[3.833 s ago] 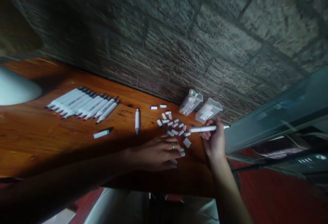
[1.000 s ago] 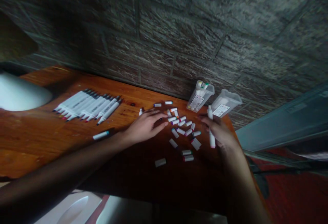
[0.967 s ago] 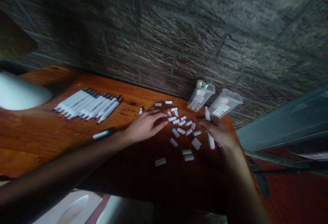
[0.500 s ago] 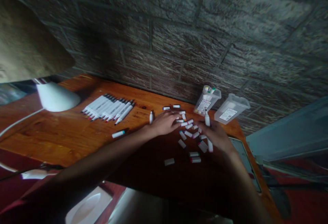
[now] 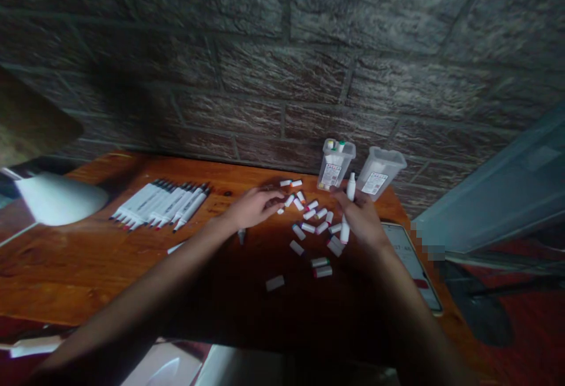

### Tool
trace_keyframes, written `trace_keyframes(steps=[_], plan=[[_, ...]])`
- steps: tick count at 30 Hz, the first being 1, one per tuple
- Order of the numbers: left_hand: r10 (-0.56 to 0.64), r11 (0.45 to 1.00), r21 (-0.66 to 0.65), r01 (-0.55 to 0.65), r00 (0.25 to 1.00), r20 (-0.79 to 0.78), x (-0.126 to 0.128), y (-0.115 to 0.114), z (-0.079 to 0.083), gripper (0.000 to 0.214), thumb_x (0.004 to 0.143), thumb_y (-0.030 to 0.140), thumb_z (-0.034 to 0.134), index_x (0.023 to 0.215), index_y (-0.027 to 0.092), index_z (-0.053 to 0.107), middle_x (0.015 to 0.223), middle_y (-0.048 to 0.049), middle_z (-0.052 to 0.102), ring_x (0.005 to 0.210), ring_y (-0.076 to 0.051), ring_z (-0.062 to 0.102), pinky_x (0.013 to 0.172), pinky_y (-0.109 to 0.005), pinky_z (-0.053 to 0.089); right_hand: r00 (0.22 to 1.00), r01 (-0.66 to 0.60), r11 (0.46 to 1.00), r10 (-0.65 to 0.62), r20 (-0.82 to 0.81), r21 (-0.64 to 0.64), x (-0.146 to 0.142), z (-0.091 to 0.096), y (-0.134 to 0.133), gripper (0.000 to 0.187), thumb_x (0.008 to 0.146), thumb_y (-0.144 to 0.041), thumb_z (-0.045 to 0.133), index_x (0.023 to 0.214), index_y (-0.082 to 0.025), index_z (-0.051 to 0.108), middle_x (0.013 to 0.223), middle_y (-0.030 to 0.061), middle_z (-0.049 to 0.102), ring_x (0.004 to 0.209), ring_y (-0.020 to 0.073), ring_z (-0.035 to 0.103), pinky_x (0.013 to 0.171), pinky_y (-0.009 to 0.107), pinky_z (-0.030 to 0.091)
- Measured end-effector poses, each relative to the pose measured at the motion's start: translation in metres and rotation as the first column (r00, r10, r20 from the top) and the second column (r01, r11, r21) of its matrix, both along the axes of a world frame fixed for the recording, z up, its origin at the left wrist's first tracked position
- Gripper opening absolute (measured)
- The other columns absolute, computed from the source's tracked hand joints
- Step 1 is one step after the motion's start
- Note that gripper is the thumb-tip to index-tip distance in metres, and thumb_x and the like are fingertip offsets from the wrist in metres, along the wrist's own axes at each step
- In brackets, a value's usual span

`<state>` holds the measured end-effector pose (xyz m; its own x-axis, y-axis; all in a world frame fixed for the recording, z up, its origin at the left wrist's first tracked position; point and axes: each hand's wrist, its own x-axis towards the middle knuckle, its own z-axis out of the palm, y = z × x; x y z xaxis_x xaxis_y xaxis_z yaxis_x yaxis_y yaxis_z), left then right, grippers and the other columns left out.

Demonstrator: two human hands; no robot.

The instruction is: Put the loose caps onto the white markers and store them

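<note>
My right hand [image 5: 361,222] is closed round a white marker [image 5: 346,209] that stands nearly upright, its lower end capped in pink. My left hand [image 5: 253,206] rests on the wooden table [image 5: 88,256] with fingers curled, their tips at the edge of several loose marker caps [image 5: 309,220]; whether it pinches one is hidden. Behind the caps two clear plastic marker boxes [image 5: 335,164] lean against the brick wall, the left one with a few markers in it. A row of several white markers [image 5: 161,205] lies at the far left.
A white lamp shade [image 5: 57,198] sits at the left edge. A phone [image 5: 412,265] lies flat at the table's right edge. Single caps [image 5: 275,282] lie nearer me. A lone marker [image 5: 241,235] pokes out under my left wrist. A brick wall [image 5: 282,56] closes the back.
My right hand has turned the marker from lying sideways to nearly upright. My left hand moved from the near caps to the far ones. The camera view has shifted and swung.
</note>
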<state>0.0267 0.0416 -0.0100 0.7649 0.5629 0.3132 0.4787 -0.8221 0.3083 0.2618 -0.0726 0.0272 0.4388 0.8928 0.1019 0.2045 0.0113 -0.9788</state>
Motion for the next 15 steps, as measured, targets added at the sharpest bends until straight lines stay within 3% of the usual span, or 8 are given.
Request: trace_keyframes(steps=[4, 8, 15], plan=[[0.159, 0.986, 0.03, -0.164, 0.979, 0.125, -0.014, 0.012, 0.01, 0.037, 0.098, 0.043, 0.044, 0.116, 0.02, 0.065, 0.119, -0.0078, 0.071, 0.108, -0.023, 0.068, 0.097, -0.035, 0.05, 1.0, 0.005, 0.999, -0.005, 0.0, -0.034, 0.0, -0.001, 0.0, 0.034, 0.075, -0.051, 0.067, 0.07, -0.018, 0.063, 0.05, -0.0052, 0.051, 0.048, 0.0112, 0.044, 0.047, 0.025, 0.033], [0.297, 0.953, 0.023, -0.302, 0.946, 0.133, -0.026, 0.023, 0.011, 0.039, 0.097, 0.042, 0.041, 0.113, 0.018, 0.067, 0.113, -0.0094, 0.074, 0.104, -0.026, 0.07, 0.096, -0.039, 0.052, 1.0, -0.004, 1.0, 0.005, 0.006, -0.03, -0.001, -0.006, 0.001, 0.033, 0.075, -0.051, 0.067, 0.071, -0.018, 0.063, 0.054, -0.0029, 0.057, 0.05, 0.0131, 0.05, 0.048, 0.026, 0.037], [0.323, 0.944, 0.017, -0.328, 0.937, 0.13, -0.028, 0.026, 0.008, 0.039, 0.099, 0.037, 0.037, 0.115, 0.017, 0.067, 0.116, -0.0098, 0.073, 0.108, -0.025, 0.069, 0.099, -0.038, 0.051, 0.997, -0.047, 0.998, 0.045, -0.056, -0.048, -0.005, -0.014, 0.001, 0.038, 0.074, -0.057, 0.067, 0.069, -0.02, 0.06, 0.052, -0.0014, 0.056, 0.045, 0.0153, 0.052, 0.044, 0.027, 0.04]])
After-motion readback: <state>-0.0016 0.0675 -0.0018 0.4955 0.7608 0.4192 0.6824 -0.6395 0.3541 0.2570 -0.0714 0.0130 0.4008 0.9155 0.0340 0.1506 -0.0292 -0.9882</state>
